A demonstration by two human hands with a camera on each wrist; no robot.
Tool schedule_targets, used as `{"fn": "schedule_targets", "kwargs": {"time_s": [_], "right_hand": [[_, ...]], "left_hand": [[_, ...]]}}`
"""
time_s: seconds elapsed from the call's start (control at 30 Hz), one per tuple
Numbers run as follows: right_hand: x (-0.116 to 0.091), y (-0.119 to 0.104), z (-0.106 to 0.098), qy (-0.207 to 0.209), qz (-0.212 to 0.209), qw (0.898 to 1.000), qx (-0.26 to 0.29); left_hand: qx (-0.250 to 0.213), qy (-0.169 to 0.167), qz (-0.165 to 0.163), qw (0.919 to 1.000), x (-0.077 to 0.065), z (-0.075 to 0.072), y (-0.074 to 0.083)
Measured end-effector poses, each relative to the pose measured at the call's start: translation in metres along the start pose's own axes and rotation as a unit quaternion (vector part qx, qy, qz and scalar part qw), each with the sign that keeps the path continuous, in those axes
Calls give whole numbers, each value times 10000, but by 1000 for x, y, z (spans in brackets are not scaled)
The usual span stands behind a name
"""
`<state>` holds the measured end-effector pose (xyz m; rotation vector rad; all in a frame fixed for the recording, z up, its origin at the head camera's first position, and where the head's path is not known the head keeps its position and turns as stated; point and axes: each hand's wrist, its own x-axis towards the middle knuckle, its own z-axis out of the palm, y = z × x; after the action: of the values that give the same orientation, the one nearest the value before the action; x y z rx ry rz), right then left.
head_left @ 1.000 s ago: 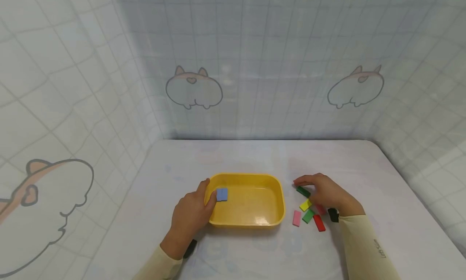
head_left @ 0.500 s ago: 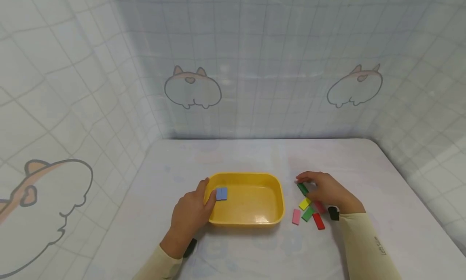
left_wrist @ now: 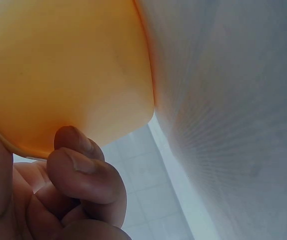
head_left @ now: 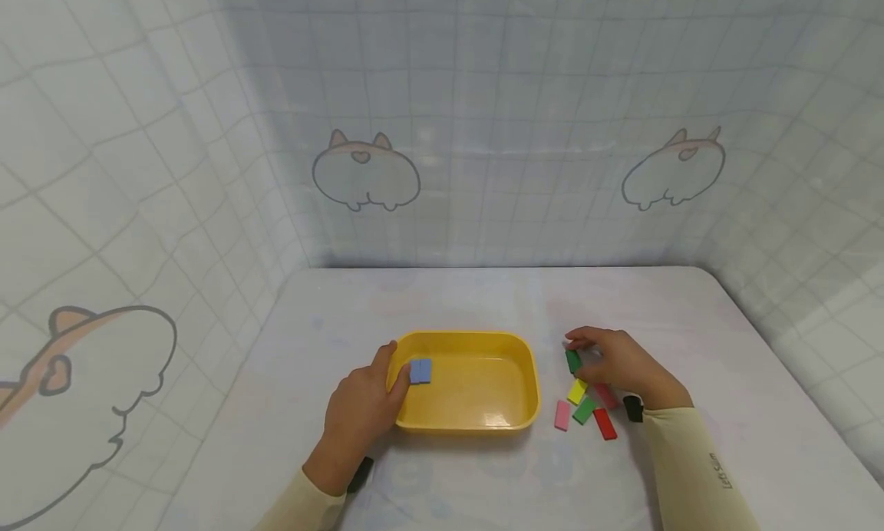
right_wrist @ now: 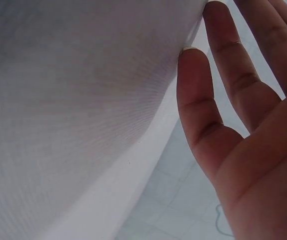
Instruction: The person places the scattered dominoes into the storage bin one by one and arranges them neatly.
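My left hand (head_left: 366, 400) grips the left end of a yellow plastic tray (head_left: 470, 430), thumb over the rim and fingers outside. In the left wrist view, curled fingers (left_wrist: 86, 172) touch the tray's outer wall (left_wrist: 78, 65). Two light blue tiles (head_left: 420, 371) lie side by side in the tray, near my thumb. To the right of the tray, my right hand (head_left: 618, 362) pinches a dark green tile (head_left: 573, 361) between thumb and a fingertip, low at the table. In the right wrist view, other fingers (right_wrist: 196, 85) reach to the table; the tile is hidden there.
Around the right hand lie a yellow tile (head_left: 577, 392), a green tile (head_left: 584, 410), a pink tile (head_left: 562, 415), a red tile (head_left: 605, 423) and a darker red tile (head_left: 606, 396) partly under the hand. White cloth covers the table (head_left: 483, 485); grid-patterned curtains (head_left: 511, 132) surround it.
The dark green tile has turned from slanted to nearly lengthwise as my right hand shifted slightly right. The yellow tile has also turned a little. My left hand and the tray stay put.
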<state>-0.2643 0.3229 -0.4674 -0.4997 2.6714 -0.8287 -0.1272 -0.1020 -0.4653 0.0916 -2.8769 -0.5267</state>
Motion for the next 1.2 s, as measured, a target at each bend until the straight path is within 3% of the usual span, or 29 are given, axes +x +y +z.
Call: {"fn": "schedule_targets", "kwargs": {"time_s": [0.53,0.97,1.2], "right_hand": [[-3,-13,-2,187,-252,9986,-434],[0,-16,0,188,224,9989,-376],[3,-23,-2,-5,440,9988,-214]], "left_hand": [[-5,182,162,9997,-1,-4,-5],[-111,223,260,9994,-1,-5,-4],[-170,114,120,9997,-3,-2,-3]]}}
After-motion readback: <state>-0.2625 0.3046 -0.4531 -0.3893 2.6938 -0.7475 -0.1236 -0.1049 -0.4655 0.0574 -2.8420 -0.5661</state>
